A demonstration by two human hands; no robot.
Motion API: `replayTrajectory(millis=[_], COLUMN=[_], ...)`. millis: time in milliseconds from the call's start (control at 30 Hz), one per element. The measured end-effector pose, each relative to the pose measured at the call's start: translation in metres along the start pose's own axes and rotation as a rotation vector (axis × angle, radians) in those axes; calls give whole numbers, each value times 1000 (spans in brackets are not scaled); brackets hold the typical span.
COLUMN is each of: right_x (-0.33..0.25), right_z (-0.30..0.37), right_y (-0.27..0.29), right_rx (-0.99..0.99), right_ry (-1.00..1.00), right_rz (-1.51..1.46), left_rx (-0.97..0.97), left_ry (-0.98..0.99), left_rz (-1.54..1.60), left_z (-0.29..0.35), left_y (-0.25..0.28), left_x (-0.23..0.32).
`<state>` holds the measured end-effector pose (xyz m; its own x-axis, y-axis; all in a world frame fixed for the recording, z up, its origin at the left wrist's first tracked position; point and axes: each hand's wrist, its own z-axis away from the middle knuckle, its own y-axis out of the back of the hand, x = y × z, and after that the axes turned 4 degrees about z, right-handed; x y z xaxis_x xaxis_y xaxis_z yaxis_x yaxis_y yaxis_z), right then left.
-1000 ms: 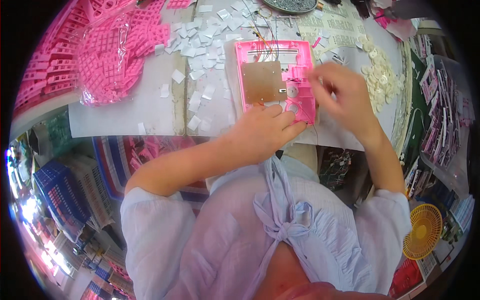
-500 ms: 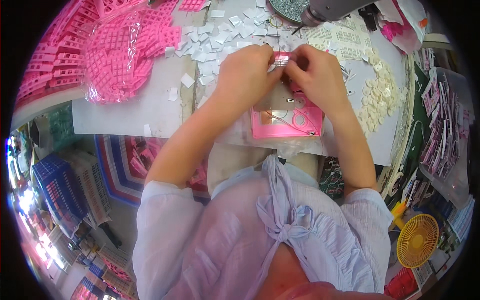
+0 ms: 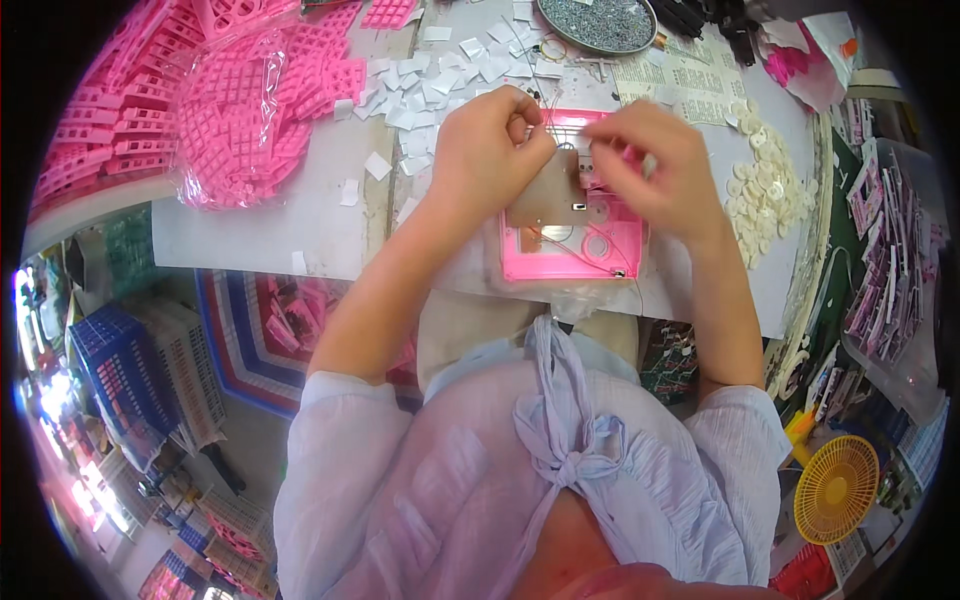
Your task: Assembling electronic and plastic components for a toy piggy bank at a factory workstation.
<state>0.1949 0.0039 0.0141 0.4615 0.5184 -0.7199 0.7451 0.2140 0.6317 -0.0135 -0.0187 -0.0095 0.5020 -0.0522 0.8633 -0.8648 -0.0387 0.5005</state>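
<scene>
A pink plastic housing (image 3: 572,268) lies at the front edge of the worktable, with a brownish flat plate (image 3: 543,200) and thin wires on it. My left hand (image 3: 490,145) rests over its upper left side, thumb and index finger pinched together. Thin dark wires show by those fingertips, but I cannot make out what is between them. On the other side, my right hand (image 3: 660,165) hovers over the upper right of the housing, its fingers bent and smeared by motion. Something small and pale shows near its fingers, too blurred to name.
Pink plastic parts (image 3: 235,130), some bagged, pile up at the left. White paper squares (image 3: 430,95) lie scattered beyond my left hand. A round tray (image 3: 600,22) of small grey metal pieces stands at the back. Cream-coloured discs (image 3: 760,190) are heaped at the right, near a yellow fan (image 3: 836,490).
My right hand has moved right, away from my left fingertips, uncovering more of the housing's upper part. The grey tool above the table has swung off to the upper right.
</scene>
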Motion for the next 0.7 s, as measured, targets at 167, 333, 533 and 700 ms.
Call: replayTrajectory(millis=[167, 333, 533, 700], right_x=[5, 7, -6, -14], right_z=[-23, -26, -10, 15], right_y=[-13, -36, -30, -38], right_rx=[-79, -101, 74, 40], right_ry=[33, -21, -65, 250], right_rz=[435, 506, 218, 270], left_rx=[42, 55, 13, -70], left_ry=[-102, -171, 52, 34], left_rz=[99, 83, 216, 368], left_z=[3, 2, 1, -8], left_y=[-5, -5, 3, 4], left_x=[-7, -8, -7, -13])
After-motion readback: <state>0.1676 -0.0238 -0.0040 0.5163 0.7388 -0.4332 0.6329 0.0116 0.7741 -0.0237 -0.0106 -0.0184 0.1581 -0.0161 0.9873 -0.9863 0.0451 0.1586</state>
